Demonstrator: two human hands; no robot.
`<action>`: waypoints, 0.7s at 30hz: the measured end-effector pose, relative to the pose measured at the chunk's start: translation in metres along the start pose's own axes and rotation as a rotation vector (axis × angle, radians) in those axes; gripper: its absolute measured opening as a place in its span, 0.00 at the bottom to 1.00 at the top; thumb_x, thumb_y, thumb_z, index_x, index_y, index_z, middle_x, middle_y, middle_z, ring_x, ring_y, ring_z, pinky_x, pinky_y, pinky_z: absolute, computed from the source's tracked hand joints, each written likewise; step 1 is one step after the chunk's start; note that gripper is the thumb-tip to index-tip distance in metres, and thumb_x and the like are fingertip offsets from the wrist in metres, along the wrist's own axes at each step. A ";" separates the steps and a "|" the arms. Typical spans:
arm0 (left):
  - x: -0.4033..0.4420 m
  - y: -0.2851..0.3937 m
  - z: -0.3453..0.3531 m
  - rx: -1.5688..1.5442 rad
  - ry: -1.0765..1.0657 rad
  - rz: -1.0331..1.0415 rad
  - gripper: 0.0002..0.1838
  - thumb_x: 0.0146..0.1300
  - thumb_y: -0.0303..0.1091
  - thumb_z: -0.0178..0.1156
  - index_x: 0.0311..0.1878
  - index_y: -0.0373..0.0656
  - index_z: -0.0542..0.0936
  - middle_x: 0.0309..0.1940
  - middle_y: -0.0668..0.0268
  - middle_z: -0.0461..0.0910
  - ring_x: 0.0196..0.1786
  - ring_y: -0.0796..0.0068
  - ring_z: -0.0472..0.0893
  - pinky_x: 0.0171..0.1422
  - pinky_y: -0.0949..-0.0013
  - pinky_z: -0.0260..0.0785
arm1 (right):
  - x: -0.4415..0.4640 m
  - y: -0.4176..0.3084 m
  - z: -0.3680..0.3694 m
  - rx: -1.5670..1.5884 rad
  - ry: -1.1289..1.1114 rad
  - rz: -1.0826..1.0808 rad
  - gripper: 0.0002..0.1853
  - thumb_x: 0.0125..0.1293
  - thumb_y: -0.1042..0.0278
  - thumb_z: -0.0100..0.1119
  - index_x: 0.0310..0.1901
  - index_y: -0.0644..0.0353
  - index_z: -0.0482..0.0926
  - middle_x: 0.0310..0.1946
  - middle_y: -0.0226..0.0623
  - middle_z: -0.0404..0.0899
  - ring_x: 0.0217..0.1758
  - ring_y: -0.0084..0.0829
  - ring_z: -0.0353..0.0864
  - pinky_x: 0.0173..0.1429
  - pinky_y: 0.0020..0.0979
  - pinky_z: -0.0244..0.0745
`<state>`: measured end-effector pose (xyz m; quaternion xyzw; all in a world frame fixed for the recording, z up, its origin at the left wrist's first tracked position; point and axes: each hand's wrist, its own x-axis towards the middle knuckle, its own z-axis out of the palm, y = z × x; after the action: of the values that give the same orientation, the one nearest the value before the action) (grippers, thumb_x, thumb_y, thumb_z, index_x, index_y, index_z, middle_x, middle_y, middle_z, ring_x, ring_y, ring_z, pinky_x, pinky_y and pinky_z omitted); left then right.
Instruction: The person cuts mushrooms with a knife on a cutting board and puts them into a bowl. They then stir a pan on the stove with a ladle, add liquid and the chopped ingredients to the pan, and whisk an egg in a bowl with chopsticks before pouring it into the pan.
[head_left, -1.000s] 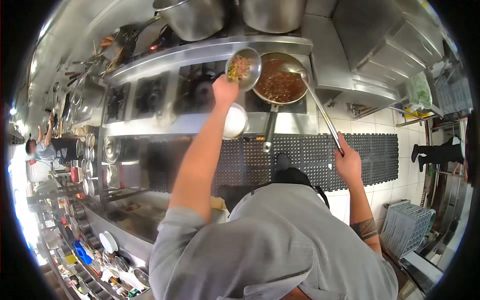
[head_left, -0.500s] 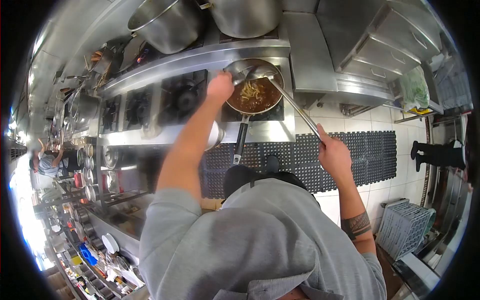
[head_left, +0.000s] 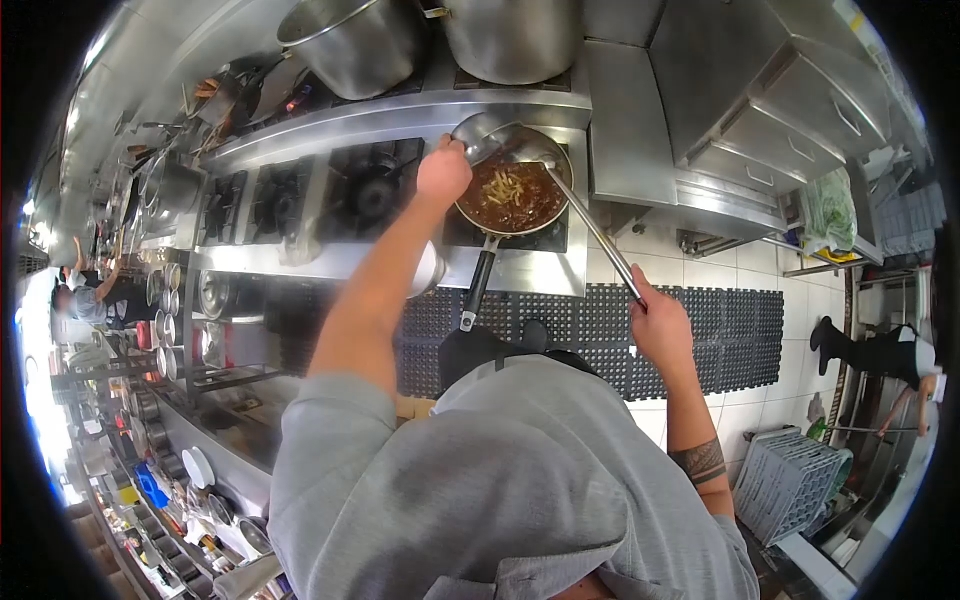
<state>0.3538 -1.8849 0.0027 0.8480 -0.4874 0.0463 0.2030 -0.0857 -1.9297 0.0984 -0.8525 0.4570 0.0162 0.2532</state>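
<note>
At upper centre, the left hand (head_left: 445, 172) clasps a tilted metal bowl (head_left: 483, 130), best kept low over the frying pan (head_left: 518, 233); the right hand (head_left: 662, 318) firmly grasps a ladle (head_left: 595, 232).

Stove (head_left: 535, 272): steel, dark burners (head_left: 375, 190) in a row
Right end: frying pan (head_left: 515, 233), handle (head_left: 481, 278) over the front edge
Front edge: white container (head_left: 429, 268) (partly hidden)
</note>
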 end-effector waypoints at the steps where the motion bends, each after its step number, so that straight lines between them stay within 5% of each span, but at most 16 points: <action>1: -0.001 -0.002 0.000 0.000 0.003 0.001 0.10 0.62 0.27 0.56 0.44 0.37 0.83 0.56 0.42 0.81 0.43 0.40 0.87 0.53 0.46 0.82 | -0.001 -0.002 0.000 0.031 0.000 0.014 0.32 0.69 0.67 0.62 0.75 0.42 0.72 0.38 0.53 0.85 0.46 0.55 0.85 0.52 0.53 0.79; 4: -0.004 -0.009 0.010 0.032 0.054 0.057 0.09 0.62 0.28 0.57 0.43 0.35 0.81 0.64 0.42 0.77 0.49 0.38 0.85 0.53 0.46 0.81 | -0.002 -0.005 0.000 0.047 -0.022 0.035 0.32 0.69 0.67 0.61 0.76 0.42 0.71 0.39 0.53 0.85 0.46 0.56 0.85 0.53 0.53 0.79; 9: -0.012 -0.002 0.008 0.011 0.035 0.015 0.13 0.62 0.28 0.55 0.48 0.37 0.81 0.71 0.36 0.71 0.43 0.36 0.87 0.54 0.45 0.82 | -0.008 -0.008 0.009 0.061 -0.014 0.020 0.32 0.69 0.68 0.61 0.76 0.42 0.71 0.38 0.53 0.85 0.44 0.56 0.85 0.52 0.51 0.78; 11: -0.013 -0.007 0.008 0.012 -0.026 -0.013 0.13 0.62 0.28 0.54 0.48 0.37 0.81 0.69 0.36 0.72 0.44 0.35 0.87 0.54 0.44 0.81 | -0.003 -0.013 0.014 0.039 0.007 0.000 0.32 0.69 0.69 0.62 0.75 0.41 0.72 0.37 0.53 0.85 0.43 0.56 0.85 0.51 0.48 0.78; 13: -0.014 -0.030 0.017 -0.106 0.368 -0.079 0.13 0.62 0.27 0.54 0.47 0.36 0.81 0.65 0.36 0.76 0.43 0.33 0.86 0.52 0.42 0.80 | 0.000 -0.017 0.024 0.092 -0.019 0.052 0.32 0.69 0.69 0.62 0.75 0.42 0.72 0.37 0.53 0.85 0.42 0.55 0.85 0.51 0.48 0.78; 14: -0.021 -0.019 -0.018 -0.233 0.287 -0.269 0.10 0.62 0.27 0.54 0.41 0.33 0.82 0.54 0.33 0.82 0.45 0.32 0.85 0.53 0.42 0.79 | 0.003 -0.016 0.032 0.110 -0.014 0.042 0.32 0.68 0.69 0.63 0.75 0.45 0.72 0.35 0.54 0.84 0.41 0.55 0.85 0.51 0.47 0.78; 15: -0.030 -0.035 -0.023 -0.228 0.299 -0.293 0.10 0.62 0.27 0.54 0.41 0.33 0.82 0.54 0.33 0.82 0.45 0.32 0.85 0.53 0.42 0.79 | 0.009 -0.012 0.042 0.097 -0.026 0.020 0.32 0.68 0.69 0.63 0.75 0.45 0.72 0.35 0.54 0.84 0.41 0.55 0.85 0.51 0.47 0.78; 17: -0.057 -0.080 -0.037 -0.248 0.211 -0.613 0.13 0.65 0.30 0.55 0.46 0.30 0.80 0.46 0.40 0.85 0.44 0.37 0.86 0.56 0.47 0.82 | 0.024 -0.003 0.067 0.111 0.075 -0.071 0.32 0.69 0.69 0.62 0.75 0.48 0.72 0.32 0.56 0.83 0.40 0.56 0.84 0.52 0.48 0.77; 19: -0.119 -0.125 -0.044 -0.799 0.360 -0.831 0.13 0.69 0.31 0.54 0.47 0.29 0.80 0.47 0.44 0.85 0.44 0.43 0.87 0.52 0.49 0.85 | 0.039 0.002 0.092 0.041 0.045 -0.108 0.31 0.69 0.69 0.59 0.75 0.58 0.71 0.34 0.58 0.83 0.42 0.59 0.84 0.52 0.52 0.78; 21: -0.229 -0.320 0.066 -0.149 0.282 -0.399 0.12 0.71 0.27 0.52 0.49 0.29 0.79 0.45 0.50 0.83 0.43 0.48 0.87 0.49 0.50 0.88 | 0.053 0.012 0.124 0.324 -0.078 0.015 0.32 0.71 0.68 0.59 0.76 0.55 0.69 0.33 0.53 0.82 0.32 0.51 0.84 0.41 0.49 0.80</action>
<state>0.4974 -1.5838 -0.2172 0.8952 -0.2795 0.0873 0.3360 -0.0390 -1.9201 -0.0286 -0.7956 0.4499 -0.0226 0.4050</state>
